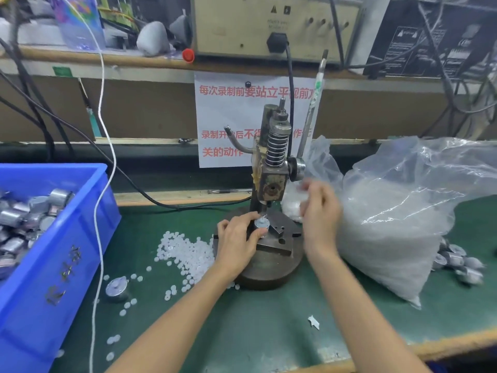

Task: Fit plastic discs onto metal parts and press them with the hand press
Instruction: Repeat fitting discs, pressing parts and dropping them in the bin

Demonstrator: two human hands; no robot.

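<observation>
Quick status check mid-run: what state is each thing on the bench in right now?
Press lever: raised.
Metal part: standing on the press base.
Left hand: grips the metal part.
Right hand: lifted in the air, blurred; grip unclear.
Loose discs: scattered on the mat, left of the base.
Blue bin: holds metal parts.
Plastic bag: open, bulging with white pieces.

A white paper sign [228,114] hung behind the hand press [274,157] and carried red Chinese print. Its top line read 每次录制前要站立平视前, with the end covered by the press lever [313,103]. Below, 录制开 and 后不 showed, the rest hidden by the press. The last line read 关的动作. The blue crate [64,278] bore characters on its side, too blurred to read. The beige unit [269,22] showed two warning symbols above illegible lettering.
</observation>
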